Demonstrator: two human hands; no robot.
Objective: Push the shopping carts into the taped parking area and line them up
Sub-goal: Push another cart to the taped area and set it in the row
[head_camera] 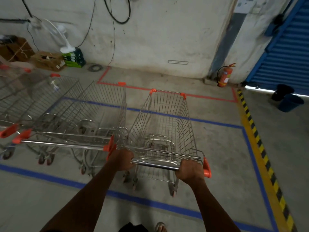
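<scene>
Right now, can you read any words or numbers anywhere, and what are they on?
No text here can be read.
Wall notice: has print, but it is too blurred.
Fire extinguisher: pale label, too small to read.
Cardboard box: white sticker, unreadable.
Green crate: pale patches, nothing readable.
Shopping cart held by the left hand and right hand: no label visible.

Silver carts (160, 121), orange corners; blue floor tape (150, 204); red tape (209, 97); yellow-black hazard stripe (260, 146); blue shutter (284, 52).
</scene>
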